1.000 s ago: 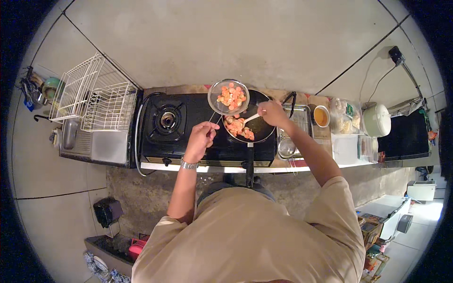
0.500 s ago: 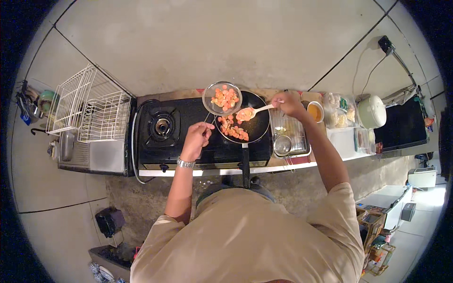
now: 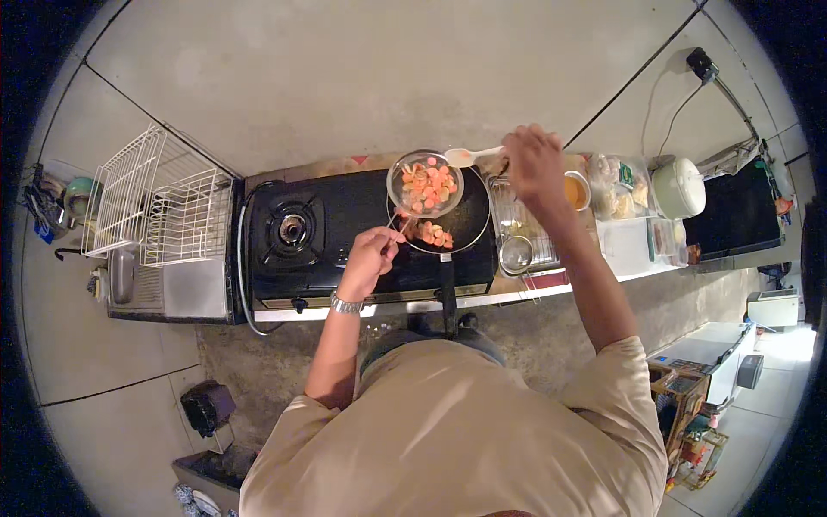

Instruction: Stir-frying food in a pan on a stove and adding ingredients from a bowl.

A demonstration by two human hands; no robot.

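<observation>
My left hand (image 3: 370,257) is closed on the thin handle of a mesh strainer (image 3: 424,183). Its bowl holds sliced orange and pale pieces and hangs over a black frying pan (image 3: 465,234). More such pieces (image 3: 431,233) lie in the pan, partly hidden by the strainer. My right hand (image 3: 536,168), blurred by motion, grips a pale spoon or spatula (image 3: 461,158), whose head is at the strainer's upper right rim.
A two-burner gas stove (image 3: 327,276) bears the pan. A wire dish rack (image 3: 181,215) stands left. To the right are a metal tray (image 3: 536,224), another small strainer (image 3: 515,254), a cup of orange liquid (image 3: 575,189), bagged food (image 3: 616,194) and a white pot (image 3: 679,189).
My right hand has lifted the utensil from the pan up to the strainer's rim. The strainer has shifted slightly right over the pan, with my left hand still on its handle.
</observation>
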